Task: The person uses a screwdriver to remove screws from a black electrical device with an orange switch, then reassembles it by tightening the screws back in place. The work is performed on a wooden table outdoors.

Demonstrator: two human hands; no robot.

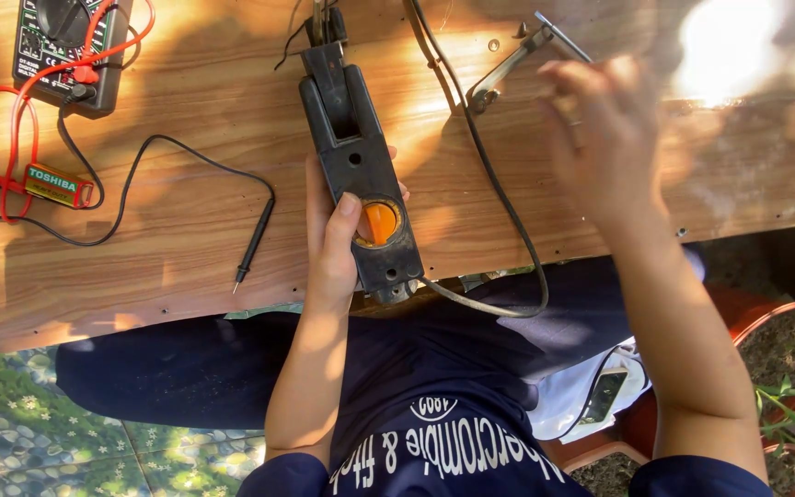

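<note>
The left hand (338, 239) grips the black device (361, 175), thumb beside its orange button (380, 223). The right hand (600, 129) is blurred near a metal tool (517, 60); its grip cannot be told.

Left hand (333, 244) curled in a grip, thumb pressed forward; right hand (600, 138) raised, blurred, fingers bent.

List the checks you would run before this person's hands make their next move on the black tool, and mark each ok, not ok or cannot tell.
1. Left hand grips the black tool, thumb at the orange button: ok.
2. Tool lies flat on the wooden table: ok.
3. Right hand steady: not ok, blurred.
4. What its fingers hold by the metal tool: cannot tell.
5. Black cable clear of both hands: ok.
</note>
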